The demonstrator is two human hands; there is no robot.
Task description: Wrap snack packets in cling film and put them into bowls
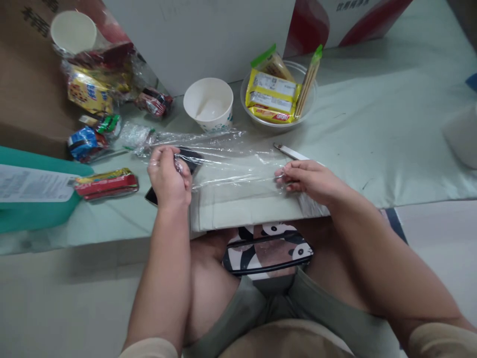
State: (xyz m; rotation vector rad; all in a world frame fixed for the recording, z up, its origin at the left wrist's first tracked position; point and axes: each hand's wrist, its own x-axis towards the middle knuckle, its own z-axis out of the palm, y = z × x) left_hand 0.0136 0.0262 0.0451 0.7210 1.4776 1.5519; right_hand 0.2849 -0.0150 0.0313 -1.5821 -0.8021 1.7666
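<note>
A sheet of clear plastic wrap (231,161) is stretched between my two hands, above the near edge of the cloth-covered table. My left hand (169,174) is closed in a fist around its left end. The fingertips of my right hand (303,179) pinch the other end. Beneath the wrap and partly behind my left hand lies a dark, flat, phone-like object (190,158). Just beyond the film stands a white paper cup (208,102). A slim white-handled cutter (294,152) rests behind my right hand.
A clear round bowl (257,119) holds packaged snacks. Several plastic-wrapped snacks (89,94) and another paper cup (74,32) sit at the back left. A red snack pack (108,185) lies beside a teal container (37,219). Large cartons (223,40) stand behind. A panda-print pouch (268,248) is at my lap.
</note>
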